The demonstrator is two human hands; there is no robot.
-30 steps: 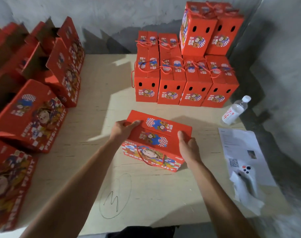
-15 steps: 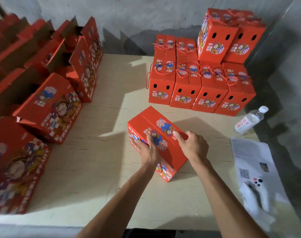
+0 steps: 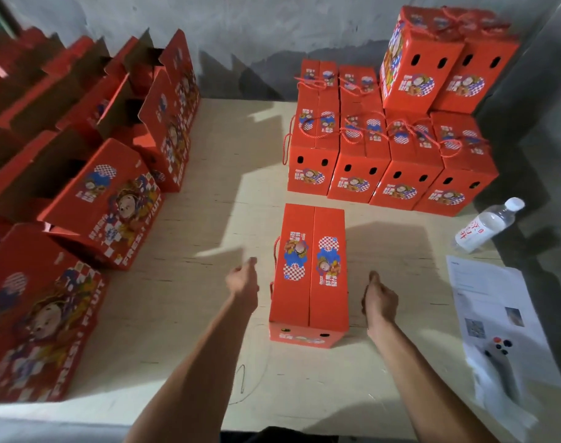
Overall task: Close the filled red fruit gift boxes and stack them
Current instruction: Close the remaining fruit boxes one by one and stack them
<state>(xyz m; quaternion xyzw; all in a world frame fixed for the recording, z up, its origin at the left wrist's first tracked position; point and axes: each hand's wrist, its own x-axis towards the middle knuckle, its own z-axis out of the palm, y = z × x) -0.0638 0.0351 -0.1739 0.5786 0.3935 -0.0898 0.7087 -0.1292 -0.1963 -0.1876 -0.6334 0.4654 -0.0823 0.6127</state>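
Note:
A closed red fruit gift box (image 3: 309,276) stands upright in the middle of the table, its short end toward me and its two top flaps meeting along the middle. A red cord handle hangs on its left side. My left hand (image 3: 242,281) hovers just left of the box, fingers relaxed, holding nothing. My right hand (image 3: 378,300) is just right of the box, fingers loosely curled, apart from it. A stack of closed red boxes (image 3: 387,161) stands at the back right, two more boxes (image 3: 445,62) on top of it.
Several open red boxes (image 3: 90,193) line the left side of the pale wooden table (image 3: 208,314). A water bottle (image 3: 483,228) lies at the right. White papers (image 3: 490,302) and a white controller (image 3: 503,362) sit at the right front. Grey wall behind.
The box has been turned so its short end faces me and stands square. Both hands have let go of it and now sit at either side.

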